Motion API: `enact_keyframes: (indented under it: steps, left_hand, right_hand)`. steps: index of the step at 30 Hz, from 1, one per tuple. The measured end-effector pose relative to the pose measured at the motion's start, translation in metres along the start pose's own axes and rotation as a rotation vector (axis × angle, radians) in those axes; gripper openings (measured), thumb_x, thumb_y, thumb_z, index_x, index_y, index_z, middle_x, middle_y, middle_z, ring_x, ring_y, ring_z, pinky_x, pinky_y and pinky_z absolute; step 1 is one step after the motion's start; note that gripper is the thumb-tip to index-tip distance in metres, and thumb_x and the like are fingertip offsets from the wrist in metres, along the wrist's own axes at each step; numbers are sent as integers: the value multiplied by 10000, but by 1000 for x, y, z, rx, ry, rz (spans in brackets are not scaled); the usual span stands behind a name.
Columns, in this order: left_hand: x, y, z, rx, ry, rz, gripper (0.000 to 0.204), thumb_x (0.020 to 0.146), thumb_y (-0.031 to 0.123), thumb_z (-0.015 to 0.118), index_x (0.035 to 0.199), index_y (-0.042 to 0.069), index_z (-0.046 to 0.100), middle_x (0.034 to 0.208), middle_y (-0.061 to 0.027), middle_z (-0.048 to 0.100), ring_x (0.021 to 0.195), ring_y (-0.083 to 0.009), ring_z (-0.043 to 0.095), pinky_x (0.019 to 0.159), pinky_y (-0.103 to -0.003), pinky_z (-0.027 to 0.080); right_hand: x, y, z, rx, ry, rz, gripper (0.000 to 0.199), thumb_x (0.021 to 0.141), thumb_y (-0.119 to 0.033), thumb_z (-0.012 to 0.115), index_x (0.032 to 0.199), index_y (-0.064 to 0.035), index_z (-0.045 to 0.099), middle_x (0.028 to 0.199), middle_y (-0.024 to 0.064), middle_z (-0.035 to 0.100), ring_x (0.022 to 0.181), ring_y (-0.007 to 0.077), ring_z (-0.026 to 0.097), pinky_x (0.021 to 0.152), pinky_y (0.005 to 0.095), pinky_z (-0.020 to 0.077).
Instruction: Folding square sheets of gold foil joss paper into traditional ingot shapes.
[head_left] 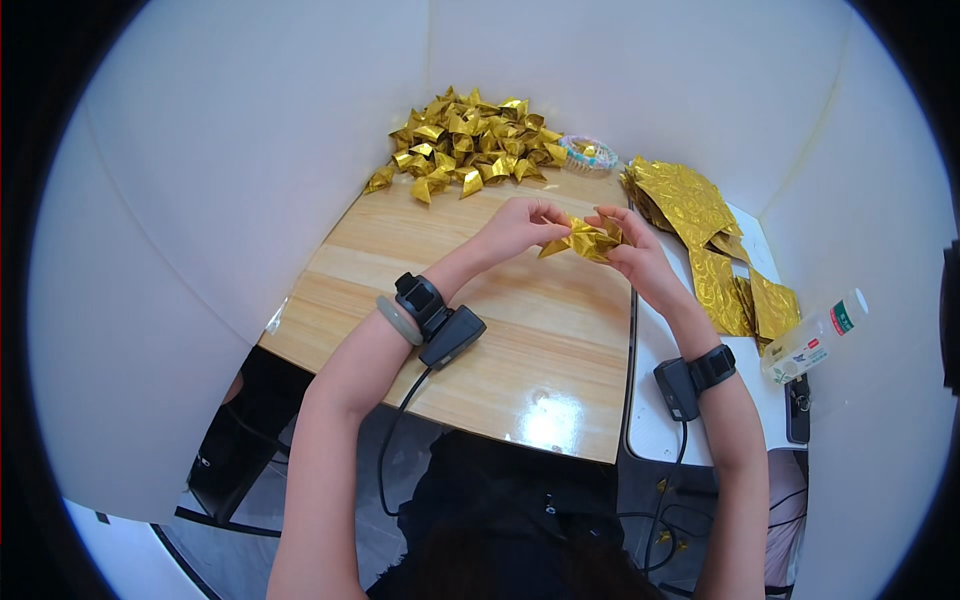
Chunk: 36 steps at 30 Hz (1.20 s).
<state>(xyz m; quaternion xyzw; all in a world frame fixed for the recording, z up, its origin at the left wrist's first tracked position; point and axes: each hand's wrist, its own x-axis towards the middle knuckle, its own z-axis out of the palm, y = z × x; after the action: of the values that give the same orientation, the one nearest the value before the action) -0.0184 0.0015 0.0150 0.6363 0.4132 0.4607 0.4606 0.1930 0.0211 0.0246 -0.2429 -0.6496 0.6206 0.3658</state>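
Above the right part of the wooden table, a shiny gold folded paper ingot (585,243) is held between my two hands. My left hand (522,228) pinches its left side with thumb and fingers. On the other side, my right hand (643,256) grips it, thumb below and fingers curled over the top. Pointed corners stick out to the left and right of the folded paper. Part of it is hidden behind my fingers.
A heap of folded gold paper pieces (470,140) lies at the table's far end, beside a pastel basket (588,153). To the right, flat gold paper sheets (690,205) rest on a white table (655,400). A clear bottle (812,340) and phone (797,412) are there too. White panels surround the tables.
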Motion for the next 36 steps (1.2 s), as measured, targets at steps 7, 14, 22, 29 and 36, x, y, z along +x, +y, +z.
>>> enact_keyframes:
  steps: [7, 14, 22, 29, 36]
  left_hand:
    - [5, -10, -11, -49, 197, 98, 203, 763, 57, 610, 957, -3, 607, 868, -48, 619, 786, -87, 567, 689, -220, 453]
    - [6, -16, -12, 204, 438, 130, 195, 665, -39, 582, 853, -5, 619, 759, -63, 597, 682, -127, 567, 643, -234, 458]
    - [2, -29, -29, 787, 284, 231, 185, 630, -38, 572, 781, 63, 607, 859, -71, 522, 808, -209, 529, 709, -308, 446]
    - [-7, -8, -7, 884, 104, 374, 275, 642, 83, 667, 909, 92, 598, 887, -91, 519, 937, -247, 475, 808, -334, 399]
    - [-1, -14, -16, 764, -410, 209, 279, 646, 190, 724, 872, 68, 617, 861, -93, 566, 885, -223, 519, 768, -310, 412]
  right_hand:
    - [-1, -1, 4, -112, 22, -88, 580, 753, 88, 449, 1284, -96, 309, 1240, 99, 408, 1120, 196, 435, 895, 298, 419]
    - [5, 12, -22, -240, 214, -48, 569, 808, -4, 524, 1321, -115, 304, 907, 53, 573, 750, 115, 581, 615, 219, 496]
    - [3, 5, -14, -591, -1, 126, 553, 782, -78, 603, 1289, -72, 384, 710, 31, 576, 556, 67, 544, 523, 199, 451]
    - [1, 8, -16, -715, -219, 79, 454, 709, -100, 664, 1143, -50, 539, 836, 17, 553, 701, 72, 526, 657, 212, 424]
    - [8, 23, -27, -1220, -81, -766, 168, 723, -118, 650, 841, -13, 593, 760, 19, 578, 667, 90, 541, 633, 220, 437]
